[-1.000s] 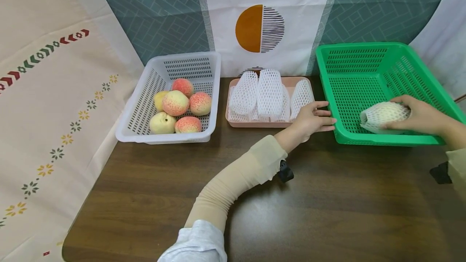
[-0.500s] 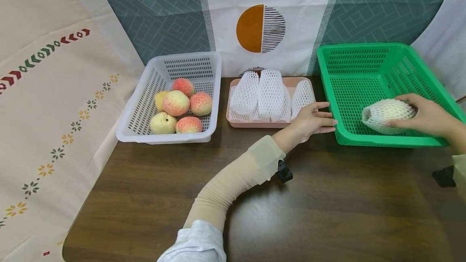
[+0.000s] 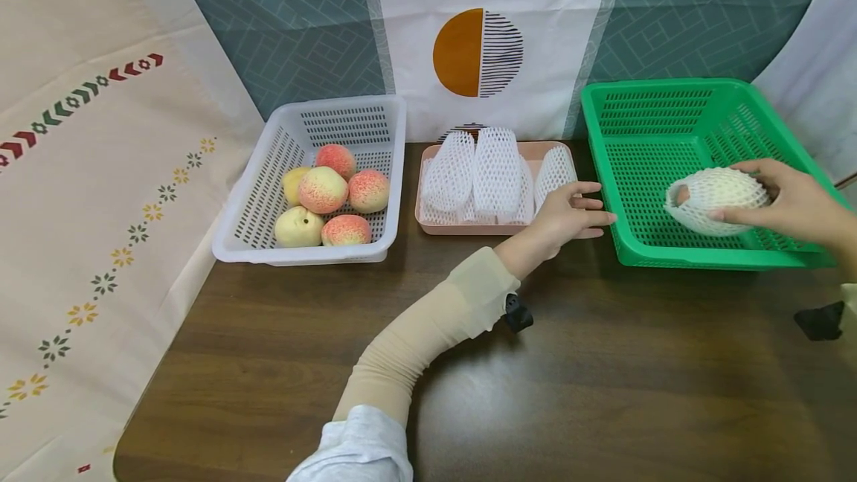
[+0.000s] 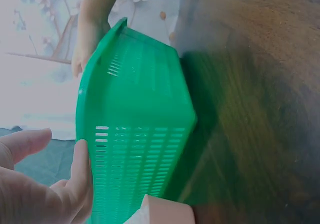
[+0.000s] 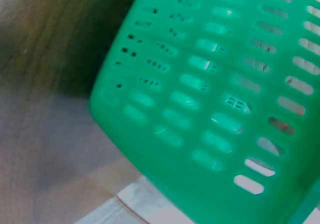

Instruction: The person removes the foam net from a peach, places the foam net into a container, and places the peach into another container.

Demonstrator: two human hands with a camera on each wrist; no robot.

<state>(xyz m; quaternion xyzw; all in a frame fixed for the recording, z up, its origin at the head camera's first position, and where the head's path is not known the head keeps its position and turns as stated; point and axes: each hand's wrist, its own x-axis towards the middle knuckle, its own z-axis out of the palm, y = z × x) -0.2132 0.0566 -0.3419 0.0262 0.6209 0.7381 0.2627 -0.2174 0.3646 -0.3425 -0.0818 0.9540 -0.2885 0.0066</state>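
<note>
My right hand (image 3: pixel 806 203) holds a peach in a white foam net (image 3: pixel 719 201), thumb on the near side, inside the green basket (image 3: pixel 643 253). The net's open end points left and shows a pinkish patch of fruit. My left hand (image 3: pixel 565 218) has its fingers loosely straight at the basket's left rim. In the left wrist view the left hand (image 4: pixel 42 191) has a finger against the green wall, thumb apart. Only the green basket's outer side (image 5: pixel 195 103) fills the right wrist view, so the right hand is hidden there.
A pink tray (image 3: pixel 478 230) with several white foam nets (image 3: pixel 497 169) stands mid-table, beside the left hand. To its left is a white basket (image 3: pixel 241 236) with several peaches (image 3: pixel 323 190). A patterned cloth (image 3: pixel 562 43) hangs behind the brown table (image 3: pixel 469 393).
The right hand has shifted slightly right and up with the netted peach, turning the net so its opening shows fruit. My left hand has drawn slightly left along the rim.
</note>
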